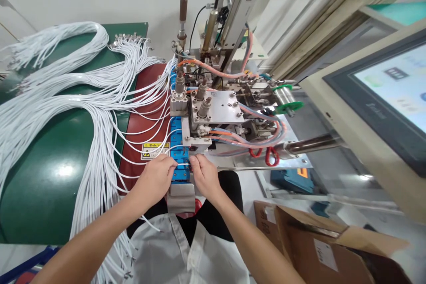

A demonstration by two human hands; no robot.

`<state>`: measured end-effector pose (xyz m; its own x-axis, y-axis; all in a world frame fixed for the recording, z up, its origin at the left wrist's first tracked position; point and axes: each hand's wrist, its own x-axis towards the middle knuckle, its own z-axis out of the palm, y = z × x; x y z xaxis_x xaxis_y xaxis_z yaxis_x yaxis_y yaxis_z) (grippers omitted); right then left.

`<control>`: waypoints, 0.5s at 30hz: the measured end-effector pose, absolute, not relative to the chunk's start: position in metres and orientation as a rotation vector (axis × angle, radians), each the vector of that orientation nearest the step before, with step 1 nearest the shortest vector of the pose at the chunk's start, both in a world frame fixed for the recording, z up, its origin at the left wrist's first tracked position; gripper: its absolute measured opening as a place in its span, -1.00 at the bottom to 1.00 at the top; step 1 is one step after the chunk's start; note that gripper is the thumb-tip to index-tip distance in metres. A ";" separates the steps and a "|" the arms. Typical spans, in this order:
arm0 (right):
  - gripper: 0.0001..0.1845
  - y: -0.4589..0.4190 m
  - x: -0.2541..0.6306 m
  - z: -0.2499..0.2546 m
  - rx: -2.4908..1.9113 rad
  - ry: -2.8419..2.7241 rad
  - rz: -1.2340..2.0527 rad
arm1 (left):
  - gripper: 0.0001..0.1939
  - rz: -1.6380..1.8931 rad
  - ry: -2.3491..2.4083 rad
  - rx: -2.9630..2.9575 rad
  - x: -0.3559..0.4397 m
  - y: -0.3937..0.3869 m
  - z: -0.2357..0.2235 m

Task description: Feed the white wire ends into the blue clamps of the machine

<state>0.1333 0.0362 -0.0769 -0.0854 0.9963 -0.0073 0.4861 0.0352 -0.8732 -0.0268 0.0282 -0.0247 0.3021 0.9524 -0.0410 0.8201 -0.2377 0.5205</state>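
A white cable [183, 164] lies across a blue fixture block [180, 174] at the near end of the machine's row of blocks. My left hand [160, 172] is closed on this cable just left of the block. On the block's right side, my right hand [203, 173] pinches at the cable's end, which its fingers hide. Farther along the row, more white cables rest across the blue blocks [176, 133] and run under the machine head [218, 106]. A bent metal plate [180, 197] sits below the row, between my forearms.
Bundles of white cables [96, 142] spread over a green table [40, 177] on the left. A warning label [155, 151] marks the red machine base [146, 120]. At right are a wire spool [285, 99], a touchscreen [396, 80] and an open cardboard box [319, 239].
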 end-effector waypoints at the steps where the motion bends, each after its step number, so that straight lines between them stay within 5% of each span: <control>1: -0.65 0.036 0.130 -0.079 -1.525 -1.621 0.953 | -0.80 0.388 1.580 2.134 -0.027 0.028 -0.025; 15: -0.62 0.035 0.124 -0.093 -1.493 -1.417 1.057 | -0.75 0.122 1.691 2.265 -0.020 0.022 -0.018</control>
